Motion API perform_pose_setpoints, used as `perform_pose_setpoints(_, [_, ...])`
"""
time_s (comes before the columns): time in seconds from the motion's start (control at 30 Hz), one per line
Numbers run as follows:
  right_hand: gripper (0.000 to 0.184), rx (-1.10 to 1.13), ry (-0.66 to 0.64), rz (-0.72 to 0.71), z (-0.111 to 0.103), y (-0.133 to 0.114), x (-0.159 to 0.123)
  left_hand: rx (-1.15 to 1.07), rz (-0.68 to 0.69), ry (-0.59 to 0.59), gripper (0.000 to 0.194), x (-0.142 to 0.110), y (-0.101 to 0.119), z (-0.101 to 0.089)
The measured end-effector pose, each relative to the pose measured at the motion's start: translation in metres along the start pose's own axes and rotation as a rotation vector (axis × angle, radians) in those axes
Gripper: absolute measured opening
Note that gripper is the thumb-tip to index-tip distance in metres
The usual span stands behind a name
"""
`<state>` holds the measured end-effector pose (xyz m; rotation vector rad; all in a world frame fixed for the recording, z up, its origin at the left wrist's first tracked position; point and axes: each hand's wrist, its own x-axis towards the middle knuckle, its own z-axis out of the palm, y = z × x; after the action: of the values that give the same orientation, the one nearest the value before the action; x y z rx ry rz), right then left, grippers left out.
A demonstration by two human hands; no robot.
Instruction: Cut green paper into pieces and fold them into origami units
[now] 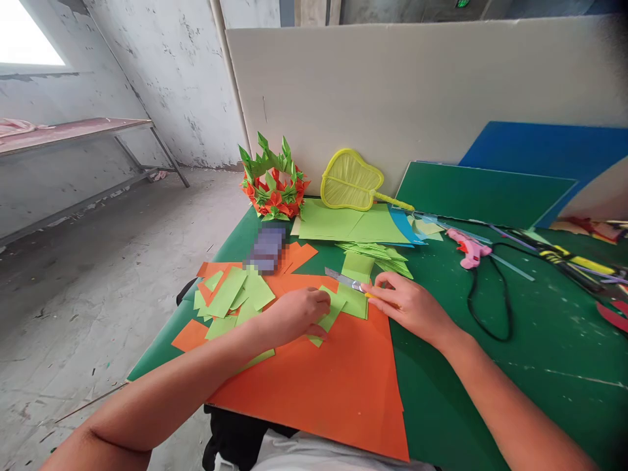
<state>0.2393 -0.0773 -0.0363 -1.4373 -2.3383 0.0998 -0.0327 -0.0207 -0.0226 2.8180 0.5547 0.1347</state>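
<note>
My right hand (411, 302) grips a utility knife (347, 281), its blade out and pointing left above the green paper. My left hand (300, 315) has its fingers bent together on a light green paper piece (334, 311), over a large orange sheet (324, 392). Just under the knife, a stack of green paper strips (354, 302) lies on the orange sheet. Left of my left hand, loose cut green pieces (228, 294) are scattered with orange scraps (190, 335) among them.
A folded-paper crown-like ring (275, 183), a yellow fan (350, 180) and green sheets (338, 221) sit at the back of the green table (441, 399). At right lie a pink glue gun (468, 248) with its black cord and several tools (572, 258). A blurred phone-like object (267, 248) lies behind the scraps.
</note>
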Motion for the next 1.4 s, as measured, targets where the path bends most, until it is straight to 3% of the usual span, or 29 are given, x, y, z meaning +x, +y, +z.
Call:
perform_pose_setpoints(0.17, [0.033, 0.017, 0.014, 0.119, -0.009, 0.008, -0.007, 0.003, -0.028, 0.022, 0.044, -0.003, -0.002, 0.001])
perform_pose_setpoints(0.4, [0.041, -0.035, -0.095, 0.301, -0.025, 0.028, -0.024, 0.101, -0.001, -0.008, 0.072, -0.002, -0.009, 0.01])
perform_pose_setpoints(0.63, [0.037, -0.134, -0.19, 0.36, -0.029, 0.039, -0.031, 0.188, -0.172, 0.07, 0.107, -0.006, -0.018, 0.022])
perform_pose_setpoints(0.73, [0.033, -0.167, -0.168, 0.34, -0.026, 0.039, -0.029, 0.169, -0.187, 0.08, 0.11, -0.007, -0.018, 0.021])
perform_pose_setpoints(0.83, [0.029, -0.181, -0.043, 0.25, -0.018, 0.036, -0.023, 0.125, -0.159, 0.068, 0.108, -0.007, -0.017, 0.018])
perform_pose_setpoints(0.97, [0.038, -0.222, 0.096, 0.132, -0.001, 0.024, -0.01, 0.019, -0.024, -0.002, 0.084, -0.007, -0.012, 0.014])
perform_pose_setpoints(1.1, [0.047, -0.221, 0.041, 0.032, 0.015, 0.01, 0.0, -0.04, 0.061, -0.045, 0.079, -0.006, -0.007, 0.011])
perform_pose_setpoints(1.4, [0.051, -0.144, -0.077, -0.017, 0.027, 0.007, 0.002, -0.095, 0.045, -0.156, 0.092, -0.006, -0.006, -0.002])
